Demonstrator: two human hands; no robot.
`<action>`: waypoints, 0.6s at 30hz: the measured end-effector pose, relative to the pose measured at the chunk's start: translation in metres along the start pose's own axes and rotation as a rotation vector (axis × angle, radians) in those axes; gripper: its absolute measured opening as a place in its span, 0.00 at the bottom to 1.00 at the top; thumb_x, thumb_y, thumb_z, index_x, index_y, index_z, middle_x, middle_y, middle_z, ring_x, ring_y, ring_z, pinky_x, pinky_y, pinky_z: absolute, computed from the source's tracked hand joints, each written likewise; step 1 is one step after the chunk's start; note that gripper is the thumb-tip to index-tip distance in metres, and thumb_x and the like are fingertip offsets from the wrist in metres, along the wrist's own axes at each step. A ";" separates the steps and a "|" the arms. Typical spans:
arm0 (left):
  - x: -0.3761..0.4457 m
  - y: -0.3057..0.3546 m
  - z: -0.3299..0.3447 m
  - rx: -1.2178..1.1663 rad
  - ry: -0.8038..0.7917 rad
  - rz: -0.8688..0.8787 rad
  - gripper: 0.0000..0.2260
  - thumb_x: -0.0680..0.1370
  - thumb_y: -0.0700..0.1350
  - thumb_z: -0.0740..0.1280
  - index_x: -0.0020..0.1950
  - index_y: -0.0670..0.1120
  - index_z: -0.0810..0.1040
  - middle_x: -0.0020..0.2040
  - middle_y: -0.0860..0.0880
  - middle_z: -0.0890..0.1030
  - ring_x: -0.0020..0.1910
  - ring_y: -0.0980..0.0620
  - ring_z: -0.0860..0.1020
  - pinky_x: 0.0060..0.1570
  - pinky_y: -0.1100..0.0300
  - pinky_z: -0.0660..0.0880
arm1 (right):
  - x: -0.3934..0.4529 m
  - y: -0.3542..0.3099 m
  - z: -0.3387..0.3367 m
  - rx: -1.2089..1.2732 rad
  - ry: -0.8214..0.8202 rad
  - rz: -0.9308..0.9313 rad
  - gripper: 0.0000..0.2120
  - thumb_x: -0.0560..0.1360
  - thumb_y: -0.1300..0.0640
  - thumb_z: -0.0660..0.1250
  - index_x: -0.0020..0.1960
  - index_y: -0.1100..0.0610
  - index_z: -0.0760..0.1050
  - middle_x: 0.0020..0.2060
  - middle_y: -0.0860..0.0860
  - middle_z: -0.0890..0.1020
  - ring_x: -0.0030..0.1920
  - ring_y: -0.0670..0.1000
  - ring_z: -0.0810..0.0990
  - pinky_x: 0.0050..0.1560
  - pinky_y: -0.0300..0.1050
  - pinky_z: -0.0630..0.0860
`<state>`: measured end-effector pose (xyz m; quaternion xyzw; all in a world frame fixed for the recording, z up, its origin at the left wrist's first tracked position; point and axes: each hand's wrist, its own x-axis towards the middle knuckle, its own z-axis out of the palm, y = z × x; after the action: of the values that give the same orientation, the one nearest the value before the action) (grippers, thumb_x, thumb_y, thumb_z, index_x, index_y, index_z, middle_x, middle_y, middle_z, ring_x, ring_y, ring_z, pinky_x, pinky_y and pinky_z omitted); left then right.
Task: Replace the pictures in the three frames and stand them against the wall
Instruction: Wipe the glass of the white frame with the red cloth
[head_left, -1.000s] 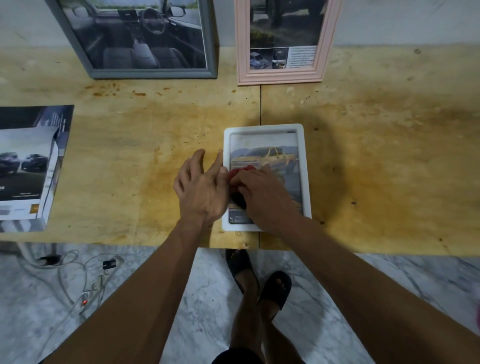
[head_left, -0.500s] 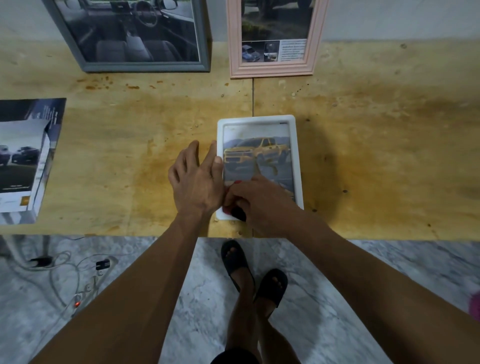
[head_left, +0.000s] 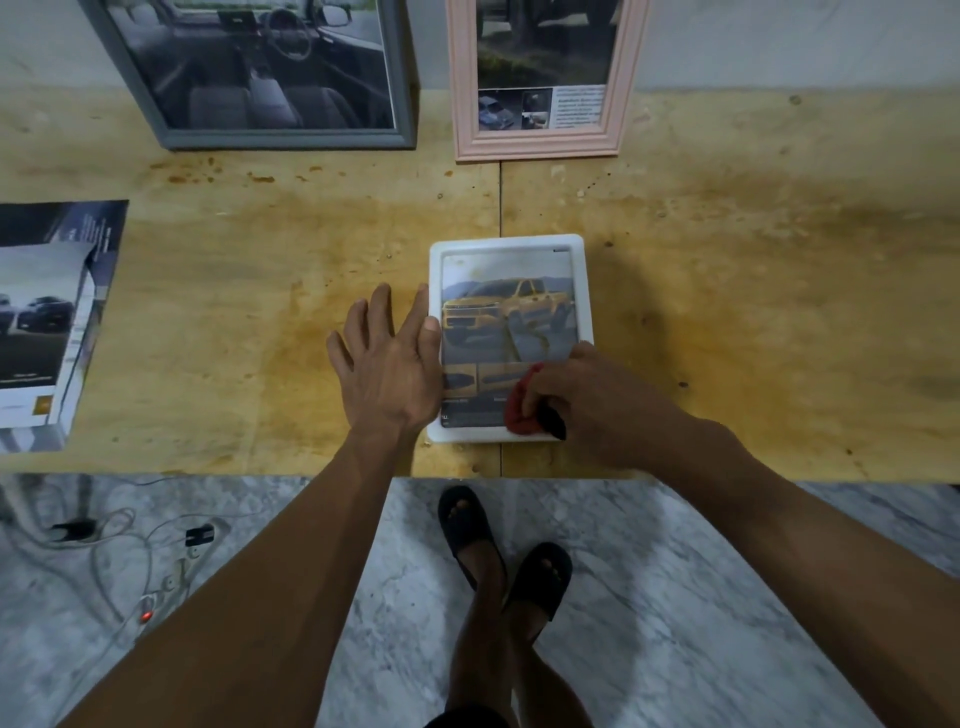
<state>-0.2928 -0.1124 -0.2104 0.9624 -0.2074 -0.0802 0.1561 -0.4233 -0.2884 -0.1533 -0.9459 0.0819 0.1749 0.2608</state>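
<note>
A white frame (head_left: 584, 291) lies flat on the wooden table, showing a yellow pickup picture (head_left: 506, 312). My left hand (head_left: 387, 358) rests flat beside the frame's left edge, thumb on its rim. My right hand (head_left: 587, 400) grips a red and black cloth (head_left: 522, 410) pressed on the frame's lower right glass. A grey frame (head_left: 291, 137) with a car interior picture and a pink frame (head_left: 540, 145) stand against the wall at the back.
Car brochures (head_left: 47, 322) lie stacked at the table's left edge. The table's front edge (head_left: 675, 475) runs just below the white frame. Cables and a plug (head_left: 197, 535) lie on the marble floor at the left, my sandalled feet below.
My right hand with the cloth has slid from the frame's lower left to its lower right corner, uncovering more of the picture. My left hand has stayed at the frame's left edge.
</note>
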 end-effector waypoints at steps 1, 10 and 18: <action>0.000 0.000 0.000 0.005 0.000 0.000 0.23 0.84 0.60 0.41 0.79 0.61 0.56 0.80 0.48 0.54 0.79 0.44 0.49 0.74 0.36 0.47 | 0.001 0.002 -0.005 0.052 0.032 0.015 0.13 0.77 0.63 0.64 0.54 0.47 0.79 0.54 0.49 0.77 0.53 0.46 0.74 0.53 0.43 0.76; 0.001 -0.001 0.002 0.024 -0.008 -0.006 0.23 0.84 0.59 0.42 0.79 0.61 0.56 0.81 0.48 0.54 0.79 0.43 0.49 0.74 0.36 0.47 | 0.071 0.020 -0.019 0.003 0.458 0.197 0.23 0.81 0.55 0.53 0.74 0.57 0.65 0.71 0.55 0.70 0.68 0.58 0.64 0.66 0.50 0.63; 0.000 0.000 0.001 0.032 -0.012 -0.002 0.23 0.84 0.59 0.43 0.79 0.60 0.58 0.81 0.47 0.54 0.79 0.42 0.48 0.74 0.35 0.46 | 0.082 0.008 -0.002 -0.182 0.408 0.116 0.28 0.75 0.60 0.62 0.74 0.59 0.63 0.73 0.54 0.63 0.70 0.61 0.58 0.63 0.58 0.65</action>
<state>-0.2931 -0.1125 -0.2115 0.9645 -0.2084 -0.0827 0.1394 -0.3488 -0.3009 -0.1862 -0.9750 0.1712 0.0015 0.1418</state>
